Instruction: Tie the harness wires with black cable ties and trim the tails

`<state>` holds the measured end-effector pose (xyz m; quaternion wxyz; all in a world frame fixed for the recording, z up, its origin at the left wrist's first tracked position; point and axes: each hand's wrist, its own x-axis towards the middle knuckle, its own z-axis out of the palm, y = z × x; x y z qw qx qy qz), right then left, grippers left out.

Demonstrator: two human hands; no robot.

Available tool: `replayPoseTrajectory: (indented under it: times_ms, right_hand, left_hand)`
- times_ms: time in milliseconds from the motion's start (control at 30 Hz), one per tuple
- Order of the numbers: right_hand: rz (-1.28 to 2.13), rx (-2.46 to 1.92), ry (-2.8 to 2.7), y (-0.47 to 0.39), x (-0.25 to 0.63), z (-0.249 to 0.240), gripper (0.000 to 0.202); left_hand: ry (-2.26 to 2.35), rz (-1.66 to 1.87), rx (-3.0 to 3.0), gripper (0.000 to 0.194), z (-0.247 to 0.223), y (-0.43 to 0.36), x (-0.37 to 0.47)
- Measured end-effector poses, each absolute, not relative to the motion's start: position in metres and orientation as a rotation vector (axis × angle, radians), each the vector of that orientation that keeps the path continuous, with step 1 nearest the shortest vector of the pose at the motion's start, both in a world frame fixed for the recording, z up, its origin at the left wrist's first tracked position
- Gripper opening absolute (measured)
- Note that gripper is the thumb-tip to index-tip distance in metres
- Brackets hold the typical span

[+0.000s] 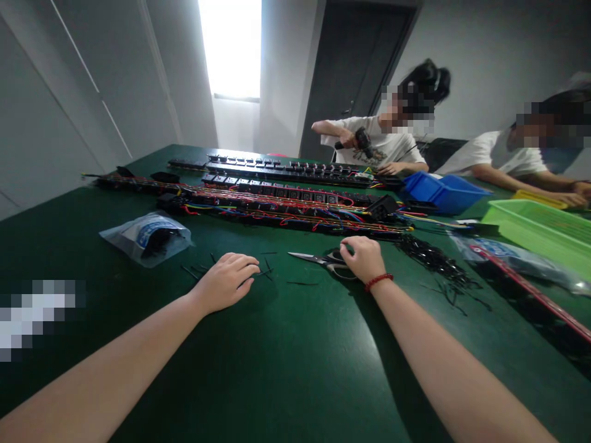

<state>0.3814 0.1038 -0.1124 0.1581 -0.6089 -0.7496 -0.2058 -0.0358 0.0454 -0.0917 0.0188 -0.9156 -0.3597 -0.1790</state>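
My left hand rests palm down on the green table, fingers stretched out and thumb a little apart. It holds nothing. Thin black cut strips lie around and beside it. My right hand, with a red bead bracelet on the wrist, has its fingers curled at the handles of the scissors. The scissors lie flat, blades pointing left, and the hand partly covers their handles. Beyond both hands runs a long black power strip with red, blue and yellow wires along it.
Left stands a clear bag of black pieces. At right are a pile of black strips, a green basket, a blue bin and a red-edged bar. Across the table one person holds a power drill; another sits beside.
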Motion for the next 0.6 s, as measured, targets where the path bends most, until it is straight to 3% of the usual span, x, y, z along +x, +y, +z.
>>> replayPoseTrajectory:
  times_ms: [133, 600]
  right_hand:
    - [-0.534, -1.690, -2.109, 0.132, 0.372, -0.110, 0.032]
    - [-0.644, -1.770, -2.028, 0.176, 0.405, -0.117, 0.038]
  left_hand:
    - [-1.137, -0.543, -2.834, 0.023, -0.091, 0.062, -0.033]
    - [-1.617, -0.724, -2.350, 0.039, -0.098, 0.194, -0.041]
